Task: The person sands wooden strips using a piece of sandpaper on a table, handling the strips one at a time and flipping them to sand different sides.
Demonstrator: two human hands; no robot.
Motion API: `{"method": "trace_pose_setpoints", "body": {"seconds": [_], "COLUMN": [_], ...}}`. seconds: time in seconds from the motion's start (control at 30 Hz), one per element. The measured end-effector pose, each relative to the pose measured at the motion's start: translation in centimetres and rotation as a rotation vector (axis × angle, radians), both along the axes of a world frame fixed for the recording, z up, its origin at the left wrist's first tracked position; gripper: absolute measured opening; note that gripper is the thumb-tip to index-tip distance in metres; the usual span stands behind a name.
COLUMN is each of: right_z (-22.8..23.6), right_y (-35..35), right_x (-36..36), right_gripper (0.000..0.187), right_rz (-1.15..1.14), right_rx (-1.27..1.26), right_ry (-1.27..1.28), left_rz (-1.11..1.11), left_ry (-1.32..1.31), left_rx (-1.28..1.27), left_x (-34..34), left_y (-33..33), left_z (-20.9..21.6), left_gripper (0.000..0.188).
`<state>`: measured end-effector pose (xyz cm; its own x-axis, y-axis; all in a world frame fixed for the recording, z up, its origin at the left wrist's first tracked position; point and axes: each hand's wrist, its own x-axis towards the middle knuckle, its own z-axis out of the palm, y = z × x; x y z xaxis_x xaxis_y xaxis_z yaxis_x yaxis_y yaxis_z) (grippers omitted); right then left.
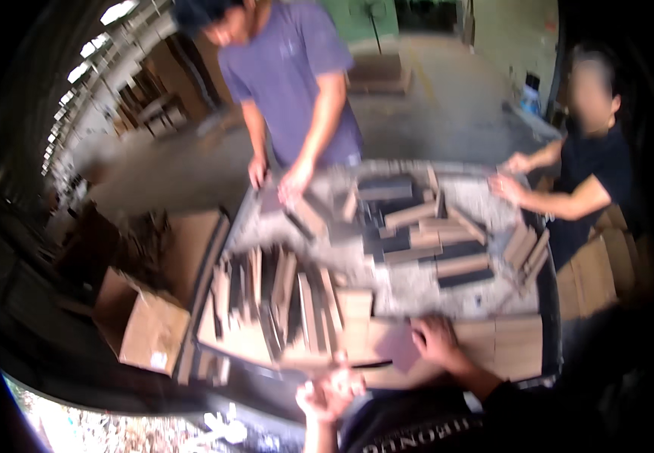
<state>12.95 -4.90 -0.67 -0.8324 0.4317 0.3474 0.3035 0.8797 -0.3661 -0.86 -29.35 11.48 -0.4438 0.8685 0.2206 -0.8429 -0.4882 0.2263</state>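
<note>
My left hand (pixel 330 392) is at the near table edge, palm partly up, fingers loosely bent and apart, blurred; I see nothing in it. My right hand (pixel 436 340) is over the near row of flat wooden pieces (pixel 519 346), its fingers bent onto the edge of a thin purplish-brown sheet (pixel 396 346). A slim dark strip (pixel 372 365) lies between my hands. Left of the sheet, several narrow wooden strips (pixel 289 298), some with dark faces, stand or lean close together on the table (pixel 319 245).
Wooden and dark blocks (pixel 425 234) lie scattered mid-table. Across the table a person in a purple shirt (pixel 285 83) handles a piece; another in black (pixel 591 162) has hands at the right edge. An open cardboard box (pixel 153 332) stands left, stacked boards (pixel 587 275) at right.
</note>
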Motion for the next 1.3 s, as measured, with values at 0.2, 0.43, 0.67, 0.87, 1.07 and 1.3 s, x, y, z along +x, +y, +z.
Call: {"method": "trace_pose_setpoints", "body": {"seconds": [0.2,0.43,0.67,0.87,1.07,1.3], "right_z": [0.0,0.3,-1.8,-0.2,-0.1,-1.4], "right_y": [0.9,-0.3,0.5,0.7,0.1,0.2], "right_x": [-0.3,0.4,1.0,1.3,0.2,1.1], "right_gripper": [0.032,0.034,0.039,0.037,0.034,0.031], "right_rz": [-0.018,-0.035,-0.038,-0.056,-0.002,-0.086], "right_rx": [-0.070,-0.098,-0.069,-0.099,-0.142,-0.148], "right_ry": [0.015,0.007,0.029,0.095,0.105,0.132], "left_rz": [0.307,0.191,0.230,-0.107,0.200,0.240], "left_ry": [0.555,0.514,1.789,2.461,2.442,2.426], "left_rx": [-0.975,-1.099,-1.476,-1.607,-1.441,-1.434], "left_x": [-1.9,0.1,3.5,5.4,0.6,1.3], "left_y": [3.6,3.8,8.2,11.2,15.2,14.1], "left_z": [-0.5,-4.3,-9.9,-11.4,-13.9,-12.2], "left_gripper": [0.034,0.036,0.039,0.068,0.075,0.075]}}
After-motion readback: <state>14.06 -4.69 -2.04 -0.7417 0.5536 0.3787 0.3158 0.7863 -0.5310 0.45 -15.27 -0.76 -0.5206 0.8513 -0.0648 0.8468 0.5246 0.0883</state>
